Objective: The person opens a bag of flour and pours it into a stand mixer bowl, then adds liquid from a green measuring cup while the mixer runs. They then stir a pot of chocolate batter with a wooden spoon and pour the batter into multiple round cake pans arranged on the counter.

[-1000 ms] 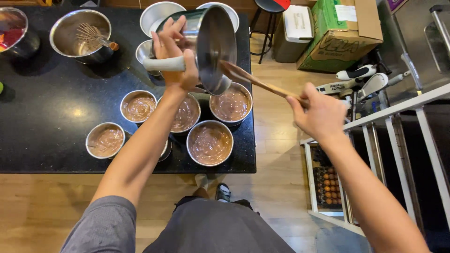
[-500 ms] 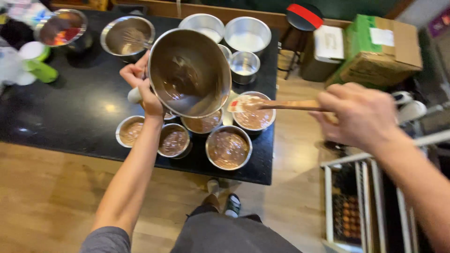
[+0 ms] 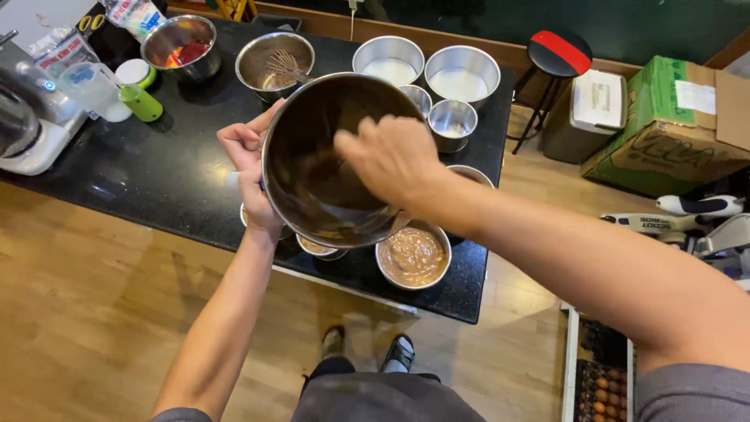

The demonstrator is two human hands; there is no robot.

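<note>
My left hand (image 3: 248,176) grips the rim of a large steel mixing bowl (image 3: 312,180), tilted toward me above the black counter (image 3: 168,176). Brown batter smears coat its inside. My right hand (image 3: 391,156) reaches into the bowl; what it holds is hidden, though it appears closed on the spatula handle. Under the bowl stand small round tins of brown batter, one full tin (image 3: 412,256) showing clearly and others mostly hidden.
Further back are empty round tins (image 3: 461,74), a bowl with a whisk (image 3: 275,61), a bowl with red contents (image 3: 181,47), a green cup (image 3: 141,101) and a mixer (image 3: 27,125). A stool (image 3: 562,59), cardboard box (image 3: 672,125) and egg tray (image 3: 601,391) stand right.
My right hand moved from the right of the counter into the bowl with the wooden spatula. The bowl has turned more toward me and covers more of the tins.
</note>
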